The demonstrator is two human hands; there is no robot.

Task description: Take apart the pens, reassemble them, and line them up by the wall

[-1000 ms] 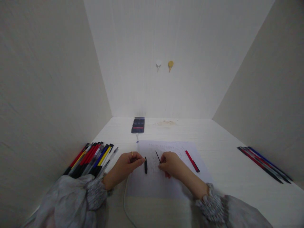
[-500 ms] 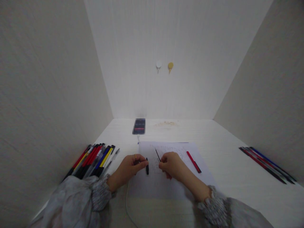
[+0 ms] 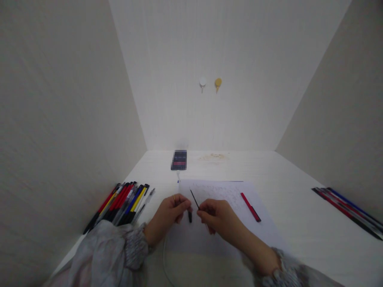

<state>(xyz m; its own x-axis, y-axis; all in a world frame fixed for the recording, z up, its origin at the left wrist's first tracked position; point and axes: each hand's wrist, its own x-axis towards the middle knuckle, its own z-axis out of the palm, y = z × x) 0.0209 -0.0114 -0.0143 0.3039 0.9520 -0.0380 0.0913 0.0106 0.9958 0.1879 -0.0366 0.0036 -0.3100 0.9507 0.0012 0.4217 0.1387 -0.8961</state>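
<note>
My right hand (image 3: 217,215) pinches a thin black pen refill (image 3: 194,198) between thumb and fingers, its tip slanting up to the left over the paper. Close by, my left hand (image 3: 176,209), with a ring on one finger, has its thumb and fingertips pressed together. Whether something small sits in that pinch I cannot make out. Just below those fingertips shows a short black pen part (image 3: 190,217), its upper end hidden by the hand. Under both hands lies a white sheet of paper (image 3: 206,243) with handwriting. To the right on the sheet rests a red pen (image 3: 250,207).
Several pens (image 3: 122,203) in red, yellow, blue and black lie in a row at the left. More pens (image 3: 348,211) lie by the right wall. A blurred dark phone (image 3: 178,160) with a white cable (image 3: 164,259) is behind the paper. Two hooks (image 3: 218,82) are on the back wall.
My left hand has moved over the upper end of the black pen part. The refill in my right hand has come closer to the left fingertips. The whole view has shifted slightly.
</note>
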